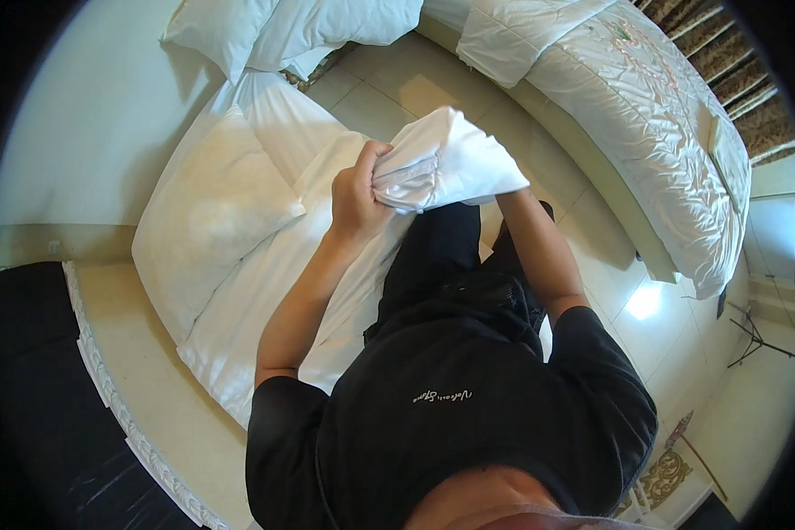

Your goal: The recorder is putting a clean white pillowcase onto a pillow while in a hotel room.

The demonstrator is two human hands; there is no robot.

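My left hand (361,192) grips the gathered edge of a white fabric piece, seemingly a pillowcase (450,159), held up over my lap. A seam and several folds show beside my fingers. My right forearm (536,232) reaches up to the other end of the cloth. The right hand itself is covered by the fabric, so its fingers cannot be seen. Below and left of the cloth lies a white pillow (218,192), on a bed or mattress with a white sheet (331,291).
More white pillows (291,33) are piled at the top. Across the tiled floor (397,86) stands another bed with a quilted white cover (609,86). A white wall (86,152) borders the left side. Brown patterned curtains (742,86) hang at upper right, above a dark folding stand (758,341).
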